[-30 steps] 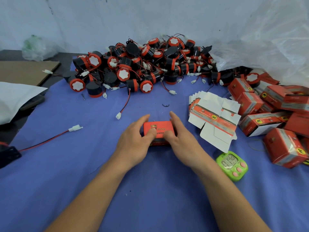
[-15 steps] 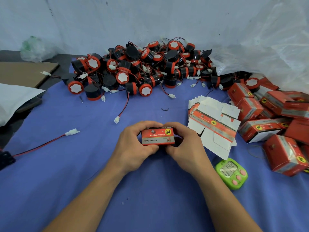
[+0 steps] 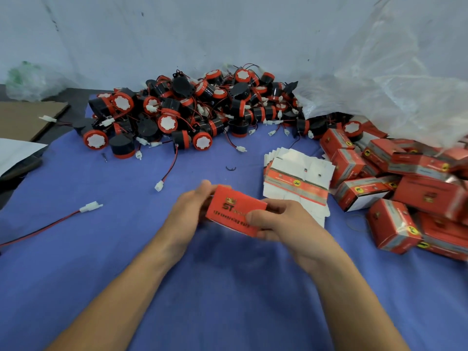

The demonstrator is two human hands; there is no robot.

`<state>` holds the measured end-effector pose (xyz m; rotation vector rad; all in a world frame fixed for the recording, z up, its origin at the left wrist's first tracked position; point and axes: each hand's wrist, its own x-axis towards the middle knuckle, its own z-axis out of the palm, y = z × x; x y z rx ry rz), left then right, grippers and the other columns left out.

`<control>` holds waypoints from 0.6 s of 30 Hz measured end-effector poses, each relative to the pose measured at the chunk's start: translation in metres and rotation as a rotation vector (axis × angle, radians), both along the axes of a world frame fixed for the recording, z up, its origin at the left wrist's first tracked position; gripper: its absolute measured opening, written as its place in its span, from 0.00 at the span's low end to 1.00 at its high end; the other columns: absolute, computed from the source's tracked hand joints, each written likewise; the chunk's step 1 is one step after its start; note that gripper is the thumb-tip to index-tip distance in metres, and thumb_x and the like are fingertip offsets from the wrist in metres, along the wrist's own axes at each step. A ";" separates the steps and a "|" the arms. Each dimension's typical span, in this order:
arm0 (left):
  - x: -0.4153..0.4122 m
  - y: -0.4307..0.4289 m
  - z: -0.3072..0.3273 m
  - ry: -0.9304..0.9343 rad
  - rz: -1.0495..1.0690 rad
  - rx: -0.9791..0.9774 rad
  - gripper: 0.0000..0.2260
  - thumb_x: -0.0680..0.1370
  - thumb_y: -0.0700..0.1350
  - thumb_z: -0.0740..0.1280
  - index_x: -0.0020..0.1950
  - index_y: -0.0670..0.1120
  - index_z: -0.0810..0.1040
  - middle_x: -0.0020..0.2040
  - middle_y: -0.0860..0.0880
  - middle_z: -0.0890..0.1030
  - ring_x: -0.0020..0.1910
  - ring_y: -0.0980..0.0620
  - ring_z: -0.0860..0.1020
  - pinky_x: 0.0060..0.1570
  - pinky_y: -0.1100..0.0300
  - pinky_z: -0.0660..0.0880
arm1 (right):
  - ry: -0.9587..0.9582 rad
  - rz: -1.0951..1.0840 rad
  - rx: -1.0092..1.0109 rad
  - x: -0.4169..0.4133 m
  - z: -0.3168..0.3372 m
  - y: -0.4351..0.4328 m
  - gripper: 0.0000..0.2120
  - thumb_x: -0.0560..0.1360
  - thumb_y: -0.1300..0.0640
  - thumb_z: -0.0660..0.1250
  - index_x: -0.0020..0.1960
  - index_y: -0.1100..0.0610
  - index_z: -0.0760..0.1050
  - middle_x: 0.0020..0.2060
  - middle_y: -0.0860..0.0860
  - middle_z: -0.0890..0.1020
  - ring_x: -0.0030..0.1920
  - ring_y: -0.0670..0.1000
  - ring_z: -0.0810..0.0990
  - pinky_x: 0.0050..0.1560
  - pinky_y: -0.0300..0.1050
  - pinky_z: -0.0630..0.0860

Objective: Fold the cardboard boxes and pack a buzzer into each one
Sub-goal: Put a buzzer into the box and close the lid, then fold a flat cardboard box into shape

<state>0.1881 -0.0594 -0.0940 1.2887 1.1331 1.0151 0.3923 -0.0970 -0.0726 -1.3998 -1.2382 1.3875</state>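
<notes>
A person's left hand (image 3: 188, 214) and right hand (image 3: 283, 224) held a closed red box (image 3: 234, 210) tilted above the blue cloth (image 3: 228, 287), fingers curled round its two ends. Behind it lay a heap of black-and-red buzzers (image 3: 182, 112); to the right, a stack of flat box blanks (image 3: 296, 178) and a pile of packed boxes (image 3: 410, 188).

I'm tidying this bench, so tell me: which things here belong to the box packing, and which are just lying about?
Part of the job:
- red box, held by left hand and right hand
- buzzer pile
- flat box stack
- folded boxes

Lying about:
- brown cardboard sheet
- clear plastic bag
- white sheet
</notes>
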 end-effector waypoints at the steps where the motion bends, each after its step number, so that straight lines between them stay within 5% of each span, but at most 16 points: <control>1: 0.007 0.002 0.004 -0.079 -0.003 -0.024 0.23 0.86 0.59 0.53 0.59 0.51 0.85 0.52 0.48 0.88 0.52 0.49 0.85 0.55 0.56 0.78 | 0.086 -0.022 0.006 0.008 0.005 -0.003 0.11 0.65 0.53 0.76 0.45 0.55 0.88 0.45 0.52 0.88 0.46 0.51 0.87 0.47 0.44 0.84; 3: 0.025 0.007 0.015 -0.073 -0.007 -0.015 0.21 0.87 0.56 0.53 0.57 0.50 0.85 0.50 0.49 0.88 0.48 0.52 0.84 0.50 0.60 0.77 | 0.395 -0.169 0.063 0.028 0.019 -0.005 0.06 0.66 0.57 0.78 0.42 0.54 0.88 0.47 0.53 0.88 0.48 0.51 0.87 0.46 0.43 0.84; 6: 0.061 0.020 0.022 0.196 0.033 0.079 0.09 0.82 0.49 0.69 0.60 0.54 0.83 0.54 0.59 0.84 0.56 0.57 0.81 0.54 0.61 0.76 | 0.868 -0.411 0.176 0.058 0.037 -0.001 0.19 0.68 0.56 0.74 0.57 0.63 0.81 0.55 0.58 0.86 0.57 0.57 0.86 0.49 0.48 0.84; 8: 0.085 0.029 0.020 0.375 0.055 0.109 0.18 0.78 0.52 0.72 0.68 0.54 0.79 0.57 0.59 0.79 0.59 0.55 0.78 0.56 0.58 0.74 | 0.799 -0.482 0.208 0.069 0.043 0.002 0.26 0.68 0.60 0.75 0.65 0.63 0.75 0.57 0.58 0.85 0.58 0.57 0.85 0.50 0.49 0.84; 11: 0.111 0.041 0.014 0.463 0.091 0.081 0.26 0.75 0.57 0.74 0.71 0.54 0.73 0.52 0.57 0.76 0.55 0.50 0.77 0.51 0.55 0.72 | 0.478 -0.462 0.183 0.066 0.041 0.001 0.18 0.75 0.71 0.70 0.64 0.60 0.77 0.53 0.57 0.87 0.55 0.56 0.86 0.53 0.46 0.84; 15: 0.120 0.051 0.001 0.440 0.162 0.024 0.11 0.74 0.49 0.76 0.50 0.55 0.76 0.40 0.59 0.77 0.49 0.50 0.80 0.36 0.64 0.68 | 0.281 -0.437 0.178 0.053 0.030 0.000 0.17 0.75 0.75 0.65 0.58 0.61 0.81 0.47 0.58 0.88 0.49 0.55 0.86 0.55 0.46 0.83; 18: 0.109 0.052 -0.006 0.363 0.198 0.029 0.06 0.77 0.44 0.73 0.44 0.54 0.78 0.41 0.58 0.82 0.45 0.53 0.81 0.34 0.65 0.69 | 0.134 -0.414 0.199 0.044 0.021 0.003 0.16 0.73 0.74 0.66 0.54 0.59 0.83 0.43 0.54 0.88 0.47 0.53 0.85 0.53 0.48 0.81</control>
